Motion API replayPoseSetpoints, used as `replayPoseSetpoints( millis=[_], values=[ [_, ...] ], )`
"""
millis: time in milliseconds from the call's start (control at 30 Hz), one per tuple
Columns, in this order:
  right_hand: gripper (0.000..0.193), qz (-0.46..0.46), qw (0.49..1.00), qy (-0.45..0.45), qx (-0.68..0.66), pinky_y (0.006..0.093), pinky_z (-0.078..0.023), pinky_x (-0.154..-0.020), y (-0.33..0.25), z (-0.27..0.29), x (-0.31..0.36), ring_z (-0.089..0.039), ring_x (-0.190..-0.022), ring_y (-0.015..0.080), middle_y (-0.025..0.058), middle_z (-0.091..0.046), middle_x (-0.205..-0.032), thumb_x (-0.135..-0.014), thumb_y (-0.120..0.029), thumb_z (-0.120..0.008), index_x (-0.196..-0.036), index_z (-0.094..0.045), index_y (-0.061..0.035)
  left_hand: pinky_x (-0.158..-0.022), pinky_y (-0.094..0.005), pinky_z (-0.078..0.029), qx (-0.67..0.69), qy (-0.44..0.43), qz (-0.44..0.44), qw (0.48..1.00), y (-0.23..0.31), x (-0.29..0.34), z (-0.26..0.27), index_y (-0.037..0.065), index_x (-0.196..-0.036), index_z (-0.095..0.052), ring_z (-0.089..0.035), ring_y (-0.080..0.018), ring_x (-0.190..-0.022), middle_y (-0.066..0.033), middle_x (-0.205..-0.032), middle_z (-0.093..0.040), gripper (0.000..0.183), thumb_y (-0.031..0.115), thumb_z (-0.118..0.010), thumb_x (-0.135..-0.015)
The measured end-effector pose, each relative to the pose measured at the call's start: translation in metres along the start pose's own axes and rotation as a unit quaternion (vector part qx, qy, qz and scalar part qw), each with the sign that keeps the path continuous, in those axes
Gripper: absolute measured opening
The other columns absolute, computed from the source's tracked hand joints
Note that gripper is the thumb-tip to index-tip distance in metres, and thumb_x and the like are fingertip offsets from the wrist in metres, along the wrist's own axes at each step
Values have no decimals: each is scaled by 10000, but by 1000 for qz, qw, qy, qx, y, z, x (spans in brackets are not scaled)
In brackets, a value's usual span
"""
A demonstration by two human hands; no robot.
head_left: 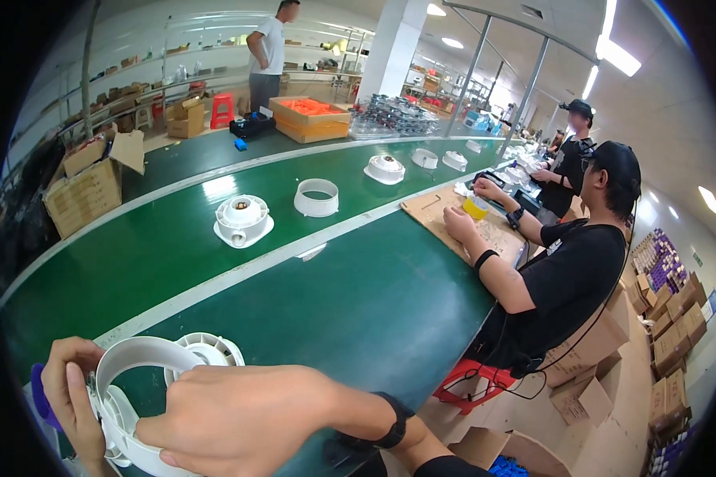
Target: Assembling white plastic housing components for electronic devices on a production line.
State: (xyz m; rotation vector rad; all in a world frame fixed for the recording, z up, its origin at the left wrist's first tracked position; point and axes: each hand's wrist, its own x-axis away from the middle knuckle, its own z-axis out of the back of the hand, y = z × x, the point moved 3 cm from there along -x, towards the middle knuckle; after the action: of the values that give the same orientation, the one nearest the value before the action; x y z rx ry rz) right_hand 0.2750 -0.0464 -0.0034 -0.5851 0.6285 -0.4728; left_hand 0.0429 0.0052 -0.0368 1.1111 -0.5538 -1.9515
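Note:
A white plastic ring is tilted up on the green bench at the lower left. My left hand grips its left rim, with the thumb and fingers closed round the edge. From the right my right hand reaches over the ring, its fingers curled against the near side and partly hiding it. Just behind the ring lies a white round housing with ribs, mostly covered by the ring and my right hand. A blue-purple object shows beside my left hand; its kind is unclear.
Past the bench's pale divider, a green conveyor carries white housings and an open white ring. At right a co-worker sits at a wooden board, handling a yellow item. Cardboard boxes stand on the floor.

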Motion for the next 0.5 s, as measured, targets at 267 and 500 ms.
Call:
replayPoseSetpoints(
  millis=[267, 500],
  values=[
    [186, -13, 1000, 2, 21, 502, -474, -570, 6, 4, 4, -575, -578, 443, 231, -567, -578, -795, -112, -567, -677, -583, 30, -586, -182, -347, 19, 179, -53, 982, -8, -6, -11, 25, -906, -497, -489, -67, -720, -97, -1155, -502, 167, -94, -425, -814],
    [238, 0, 999, -25, 23, 477, -443, -539, 11, 2, 3, -550, -551, 421, 218, -525, -534, -816, -141, -575, -656, -570, 35, -627, -227, -341, -55, 184, -106, 976, 5, -9, -11, 31, -722, -462, -460, -126, -749, -128, -1106, -501, 152, -113, -416, -711]
  ],
)
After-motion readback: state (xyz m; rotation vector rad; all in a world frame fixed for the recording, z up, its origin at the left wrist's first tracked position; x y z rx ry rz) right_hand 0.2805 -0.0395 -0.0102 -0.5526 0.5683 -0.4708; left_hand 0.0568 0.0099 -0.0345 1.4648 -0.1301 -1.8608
